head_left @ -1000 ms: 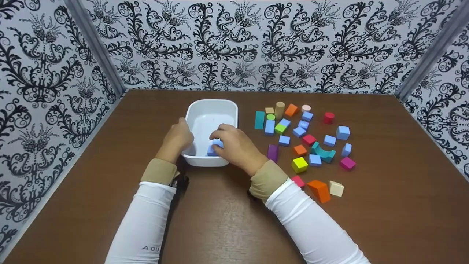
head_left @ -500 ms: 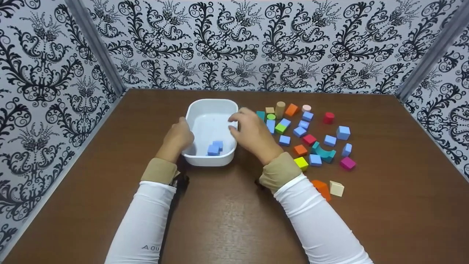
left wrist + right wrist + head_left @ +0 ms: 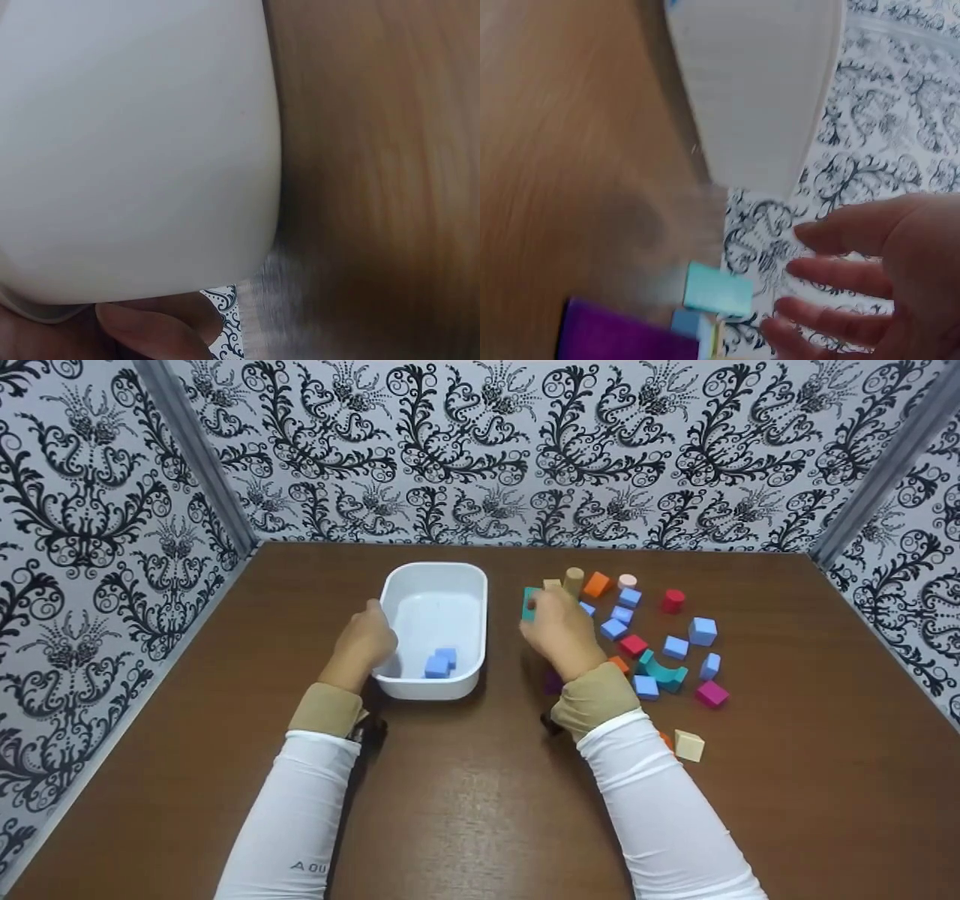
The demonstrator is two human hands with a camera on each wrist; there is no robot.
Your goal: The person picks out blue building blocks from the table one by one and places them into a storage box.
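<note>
A white plastic tub (image 3: 435, 690) stands on the table with a few light-blue blocks (image 3: 438, 665) at its near end. My left hand (image 3: 366, 640) grips the tub's left rim; in the left wrist view its fingers (image 3: 154, 330) show at the tub's edge. My right hand (image 3: 561, 631) is over the left side of the loose blocks, beside a teal block (image 3: 529, 604), and partly covers others. Seen from the right wrist, its fingers (image 3: 840, 277) are spread apart with nothing between them, near the teal block (image 3: 718, 289) and a purple block (image 3: 622, 337).
Loose blocks lie right of the tub: a teal arch (image 3: 660, 673), a magenta block (image 3: 712, 694), a red cylinder (image 3: 673, 601), a cream block (image 3: 688, 745) and several light-blue ones. Patterned panels (image 3: 480, 457) stand behind the table and at both sides.
My right hand has left the inside of the tub and moved right to the loose blocks, leaving the light-blue blocks in the tub. The left hand has stayed on the rim.
</note>
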